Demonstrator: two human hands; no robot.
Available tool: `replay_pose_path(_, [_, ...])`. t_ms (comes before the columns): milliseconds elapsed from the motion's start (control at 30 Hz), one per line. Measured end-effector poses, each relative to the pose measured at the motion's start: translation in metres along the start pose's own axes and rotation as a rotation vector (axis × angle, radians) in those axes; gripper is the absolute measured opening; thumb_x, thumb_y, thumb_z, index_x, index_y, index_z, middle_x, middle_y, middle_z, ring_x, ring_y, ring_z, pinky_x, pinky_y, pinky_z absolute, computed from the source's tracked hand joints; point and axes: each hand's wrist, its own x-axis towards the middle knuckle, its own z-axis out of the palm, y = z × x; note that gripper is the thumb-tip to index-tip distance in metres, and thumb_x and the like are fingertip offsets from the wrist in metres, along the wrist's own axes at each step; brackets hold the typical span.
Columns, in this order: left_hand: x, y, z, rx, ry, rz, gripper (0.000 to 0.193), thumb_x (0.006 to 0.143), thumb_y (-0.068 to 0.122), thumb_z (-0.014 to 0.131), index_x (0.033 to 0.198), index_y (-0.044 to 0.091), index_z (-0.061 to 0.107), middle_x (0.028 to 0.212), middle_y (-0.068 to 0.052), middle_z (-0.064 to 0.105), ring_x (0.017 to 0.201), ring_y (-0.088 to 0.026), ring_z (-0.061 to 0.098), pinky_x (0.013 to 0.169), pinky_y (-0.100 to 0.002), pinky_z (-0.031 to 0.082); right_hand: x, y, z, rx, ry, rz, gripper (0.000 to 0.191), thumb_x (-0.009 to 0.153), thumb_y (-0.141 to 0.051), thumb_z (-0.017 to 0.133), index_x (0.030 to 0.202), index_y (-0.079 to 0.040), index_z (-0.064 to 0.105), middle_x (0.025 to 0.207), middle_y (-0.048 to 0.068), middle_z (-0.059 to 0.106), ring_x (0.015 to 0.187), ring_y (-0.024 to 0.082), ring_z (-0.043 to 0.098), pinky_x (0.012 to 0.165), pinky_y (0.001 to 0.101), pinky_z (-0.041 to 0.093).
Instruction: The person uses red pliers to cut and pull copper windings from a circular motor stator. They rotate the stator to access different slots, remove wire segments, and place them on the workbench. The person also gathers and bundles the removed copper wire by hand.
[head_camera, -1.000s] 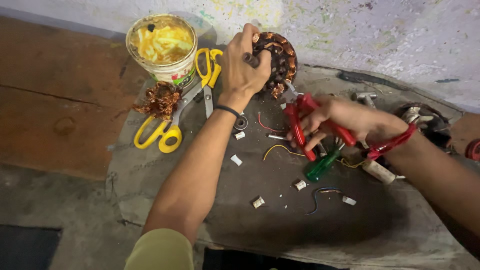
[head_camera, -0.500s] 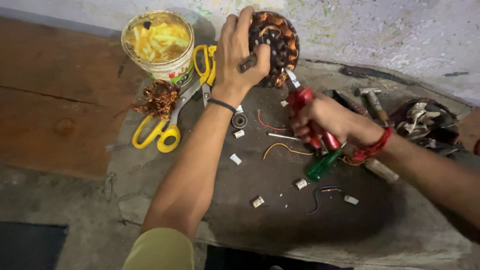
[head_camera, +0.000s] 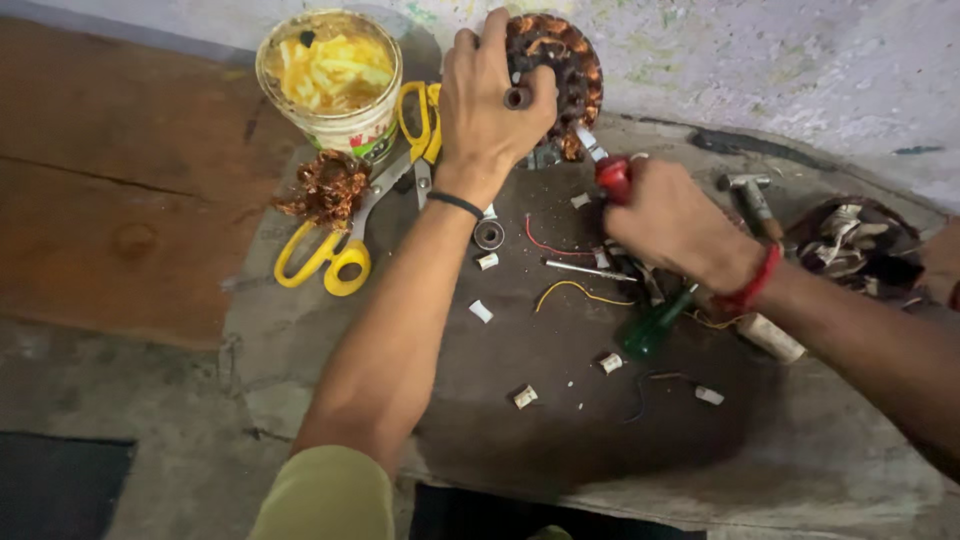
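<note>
Raised since before — stator (head_camera: 570, 70) under left fingers (head_camera: 495, 45); pliers (head_camera: 612, 175) touching.

My left hand (head_camera: 492, 105) covers the near half of the wound motor core (head_camera: 560, 70), so I cannot see where the fingers sit on its rim; my right hand (head_camera: 672, 222) swallows most of the red-handled tool (head_camera: 612, 176), leaving only its top and a short metal tip showing; the tip's meeting with the core is too small to judge; the dark bundle (head_camera: 858, 245) by my right forearm is blurred; my right arm runs off the frame's right edge.
</note>
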Motion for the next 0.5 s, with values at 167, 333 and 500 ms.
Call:
replay_pose_path(167, [0.002, 0.0, -0.01, -0.109, -0.03, 0.043, 0.042, 0.081, 0.017, 0.061, 0.122, 0.006, 0.058, 0.1, -0.022, 0.062, 0.095, -0.044, 0.063, 0.087, -0.055, 0.051, -0.002, -0.001, -0.006, 0.324, -0.454, 0.176, 0.021, 0.077, -0.014, 0.06, 0.085, 0.003, 0.07, 0.067, 0.017, 0.068, 0.059, 0.033, 0.065, 0.055, 0.0437, 0.05])
replay_pose_path(333, [0.004, 0.005, -0.017, -0.284, -0.011, 0.088, 0.039, 0.08, 0.013, 0.057, 0.119, 0.007, 0.059, 0.102, -0.022, 0.065, 0.096, -0.044, 0.065, 0.088, -0.052, 0.054, 0.002, 0.012, -0.009, 0.744, -0.55, 0.258, 0.047, 0.074, -0.006, 0.058, 0.121, 0.0, 0.06, 0.105, 0.015, 0.074, 0.098, 0.03, 0.07, 0.081, 0.0434, 0.055])
replay_pose_path(500, [0.004, 0.011, -0.023, -0.374, 0.003, 0.209, 0.048, 0.078, 0.01, 0.054, 0.125, 0.004, 0.058, 0.111, -0.021, 0.064, 0.104, -0.044, 0.064, 0.098, -0.051, 0.054, -0.002, 0.024, -0.006, 1.05, -0.706, 0.328, 0.035, 0.08, -0.005, 0.058, 0.114, 0.004, 0.056, 0.108, 0.021, 0.071, 0.105, 0.031, 0.072, 0.093, 0.042, 0.058])
